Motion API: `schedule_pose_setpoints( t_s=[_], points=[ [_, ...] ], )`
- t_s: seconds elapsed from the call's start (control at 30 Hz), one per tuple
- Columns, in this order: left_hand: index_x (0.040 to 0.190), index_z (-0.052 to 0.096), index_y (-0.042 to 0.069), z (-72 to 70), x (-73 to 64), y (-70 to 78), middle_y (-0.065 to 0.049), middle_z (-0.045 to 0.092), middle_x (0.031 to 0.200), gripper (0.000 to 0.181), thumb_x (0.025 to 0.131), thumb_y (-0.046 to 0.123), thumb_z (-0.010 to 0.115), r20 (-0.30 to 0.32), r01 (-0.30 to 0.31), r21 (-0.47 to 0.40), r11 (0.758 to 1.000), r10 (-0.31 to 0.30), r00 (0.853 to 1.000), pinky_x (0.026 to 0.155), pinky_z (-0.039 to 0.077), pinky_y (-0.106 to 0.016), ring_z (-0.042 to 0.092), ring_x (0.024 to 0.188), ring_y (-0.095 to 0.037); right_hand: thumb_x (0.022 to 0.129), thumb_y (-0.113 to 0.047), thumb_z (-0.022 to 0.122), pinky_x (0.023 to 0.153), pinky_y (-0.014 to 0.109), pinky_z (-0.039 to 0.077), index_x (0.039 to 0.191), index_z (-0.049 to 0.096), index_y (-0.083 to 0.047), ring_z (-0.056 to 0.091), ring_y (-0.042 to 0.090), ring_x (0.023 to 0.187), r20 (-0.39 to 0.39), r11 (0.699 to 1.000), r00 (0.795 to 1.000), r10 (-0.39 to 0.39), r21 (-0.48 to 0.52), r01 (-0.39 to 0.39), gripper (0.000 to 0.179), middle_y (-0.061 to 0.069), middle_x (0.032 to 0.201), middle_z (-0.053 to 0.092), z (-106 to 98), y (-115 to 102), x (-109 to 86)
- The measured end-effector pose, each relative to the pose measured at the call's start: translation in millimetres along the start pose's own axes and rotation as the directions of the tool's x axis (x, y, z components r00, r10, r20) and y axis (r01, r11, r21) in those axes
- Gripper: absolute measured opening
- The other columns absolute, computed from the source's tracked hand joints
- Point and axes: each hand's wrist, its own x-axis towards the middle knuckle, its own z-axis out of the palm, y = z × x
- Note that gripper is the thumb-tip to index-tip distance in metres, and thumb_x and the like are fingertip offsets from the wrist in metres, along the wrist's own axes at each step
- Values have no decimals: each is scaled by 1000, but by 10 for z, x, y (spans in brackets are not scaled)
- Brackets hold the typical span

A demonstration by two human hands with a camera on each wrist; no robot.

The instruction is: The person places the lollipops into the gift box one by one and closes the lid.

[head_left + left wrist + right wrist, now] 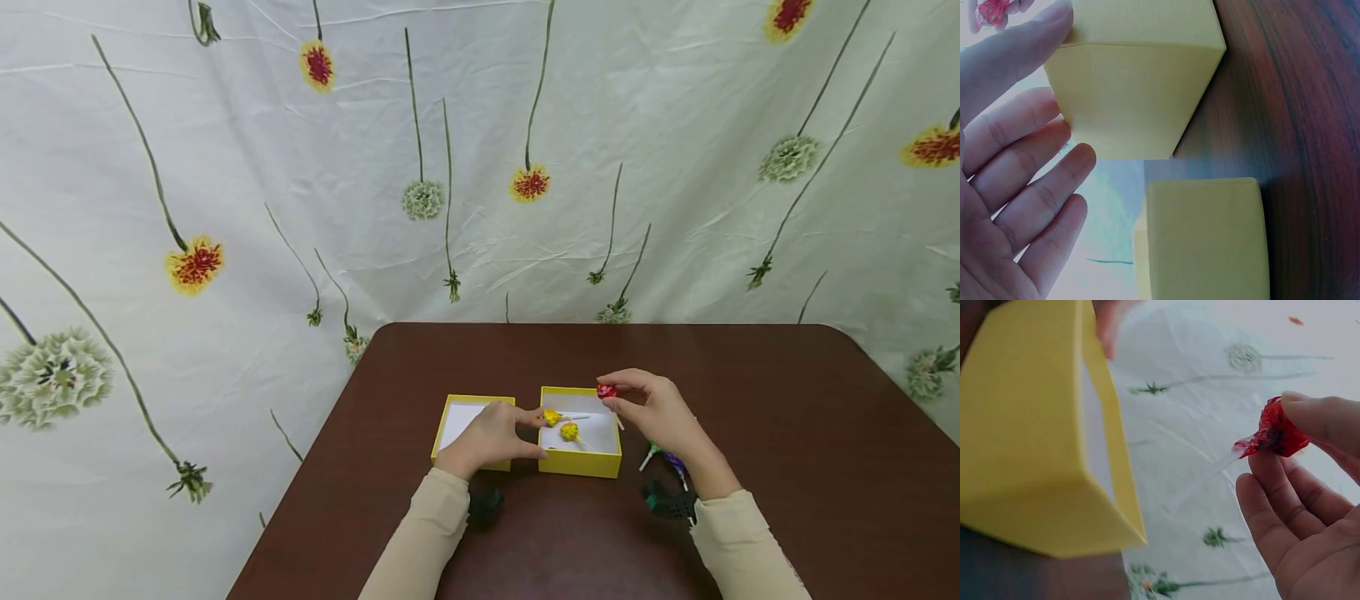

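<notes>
Red lollipop [607, 391], one: your right hand [663, 408] is pinching its wrapped head between thumb and fingers, and in the head view it is lining up with the far right corner of the yellow box [581, 462]; its height over the rim is not showing clearly. Key relation: the box is lying to the left and near side of that pinch, while the lollipop's long axis is slanting downward, its pale stick [1204, 481] roughly following the line of the right wall, your right hand being the nearer to that wall. Left hand [495, 433], released: its fingers are extending loosely at the box's left wall, grasping nothing; firm contact you are not able to confirm. Yellow lollipops [570, 432], two: lying inside the box, the far one's stick pointing right, the near one's slanting near and right. Shallow yellow tray [480, 398], white inside: sitting left of the box, partly hiding behind your left hand. Green lollipop [652, 448] and purple lollipop [675, 460], one each: resting on the brown table [570, 533], right of the box. Flower-printed cloth [465, 125]: hanging beyond the far table edge
</notes>
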Motion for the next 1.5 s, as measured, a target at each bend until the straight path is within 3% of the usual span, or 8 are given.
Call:
schedule_pose_setpoints(
  t_s=[0.1, 0.23, 0.43, 0.63, 0.87, 1.1, 1.37, 1.5],
  points=[
    [122, 74, 14, 0, 4, -2, 2, 62, 138, 49, 78, 35, 86, 1, 4, 1, 1000, -4, 1000, 95, 52, -28, 62, 125, -20, 90, -3, 72, 74, 24, 58, 122, 69, -2, 70, 23, 91, 33, 999, 999, 3, 43, -5, 32, 17, 116, 70, 108, -13, 17],
    [121, 74, 14, 0, 9, -6, 1, 63, 138, 49, 79, 36, 86, 5, -3, 4, 1000, 3, 1000, 91, 54, -26, 65, 118, -19, 89, -3, 74, 85, 31, 58, 114, 69, -5, 68, 22, 96, 37, 998, 999, 37, 58, -39, 26, 12, 109, 72, 259, -17, 28],
    [120, 75, 13, 4, 12, -8, 0, 64, 137, 48, 78, 35, 86, 6, -9, -1, 1000, 9, 1000, 69, 48, -18, 68, 96, -13, 86, -4, 76, 96, 51, 54, 106, 73, -8, 69, 25, 100, 62, 1000, 998, 3, 24, -4, 20, 6, 102, 72, 436, 63, 25],
    [119, 75, 11, 10, 10, -6, -2, 64, 137, 48, 78, 33, 87, 8, -6, -33, 999, 6, 1000, 50, 29, -23, 41, 61, -4, 85, -6, 78, 90, 47, 57, 104, 76, -4, 72, 26, 98, 96, 1000, 995, 0, 15, -2, 20, 8, 101, 74, 553, 113, 36],
    [119, 76, 11, 20, 15, -9, -2, 64, 137, 47, 78, 32, 87, 1, -9, -38, 999, 9, 1000, 51, 31, -22, 45, 63, -3, 83, -7, 79, 78, 35, 60, 95, 78, -6, 73, 23, 89, 102, 999, 994, 40, -31, -37, 12, 5, 93, 76, 642, 124, 47],
    [118, 76, 13, 20, 25, -2, 0, 64, 137, 47, 77, 33, 87, -6, -15, -16, 1000, 15, 1000, 63, 43, -17, 62, 85, -6, 83, -10, 80, 72, 29, 59, 95, 80, -7, 72, 21, 87, 99, 997, 994, 50, -55, -45, 13, 4, 92, 76, 691, 137, 60],
    [119, 76, 12, 20, 23, -23, -1, 64, 136, 49, 77, 35, 87, -14, -21, -10, 1000, 21, 1000, 58, 42, -18, 53, 67, -4, 85, -8, 78, 72, 29, 60, 97, 79, -4, 73, 18, 85, 120, 996, 992, 42, -83, -32, 13, 7, 94, 77, 724, 136, 68],
    [120, 75, 12, 24, 20, -27, -1, 64, 136, 50, 78, 37, 86, -20, -20, -4, 1000, 19, 1000, 67, 50, -17, 64, 75, -10, 85, -7, 77, 74, 31, 61, 94, 79, -4, 73, 17, 84, 113, 993, 993, 29, -114, -16, 10, 5, 92, 77, 725, 134, 67]
  ],
)
